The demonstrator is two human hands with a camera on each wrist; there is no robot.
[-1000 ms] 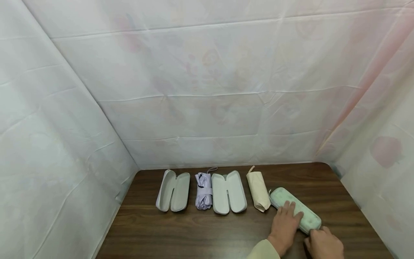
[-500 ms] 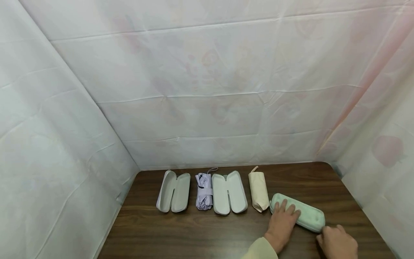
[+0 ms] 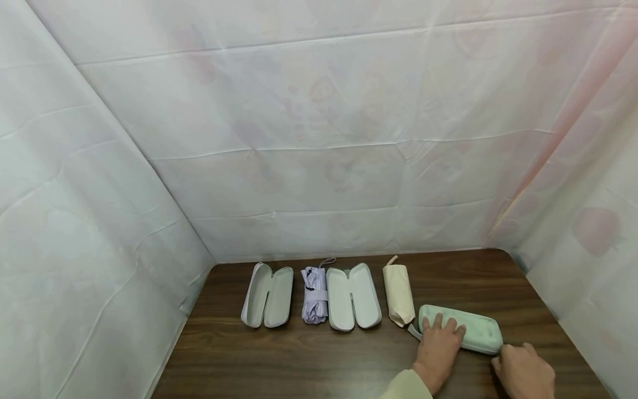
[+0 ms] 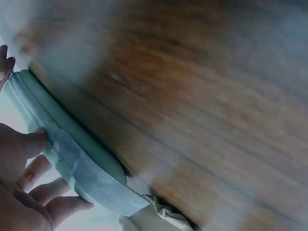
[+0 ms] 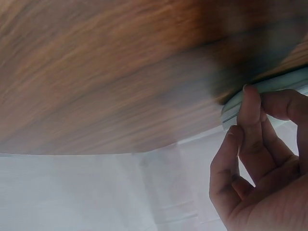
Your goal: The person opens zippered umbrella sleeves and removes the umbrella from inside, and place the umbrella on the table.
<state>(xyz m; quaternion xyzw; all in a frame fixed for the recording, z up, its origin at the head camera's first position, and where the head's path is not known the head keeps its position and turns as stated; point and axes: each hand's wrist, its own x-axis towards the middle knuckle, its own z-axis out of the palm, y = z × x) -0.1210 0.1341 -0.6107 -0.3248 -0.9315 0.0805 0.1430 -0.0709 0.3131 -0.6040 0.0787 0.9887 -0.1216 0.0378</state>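
Note:
A mint-green zipped pencil case [image 3: 480, 331] lies flat at the right of the table, its long side nearly crosswise. My left hand [image 3: 438, 350] rests on its left part, fingers spread over the top. In the left wrist view the thumb [image 4: 36, 140] touches the side edge by a grey strap [image 4: 103, 185]. At the right end my right hand [image 3: 525, 370] pinches at the zipper line; the zipper pull is hidden by the fingertips. The case's end [image 5: 232, 109] shows beside those fingers in the right wrist view.
Left of the case lies a cream pouch [image 3: 399, 293] with a loop. Further left are an open white case [image 3: 341, 299], a folded lilac umbrella [image 3: 314, 296] and another open pale case [image 3: 278, 296]. Cloth walls [image 3: 349, 183] rise behind the dark wood table [image 3: 279, 360].
The green case has turned from slanting to nearly crosswise. My right hand has moved right with its end, the left stays on top. The cream pouch has straightened slightly.

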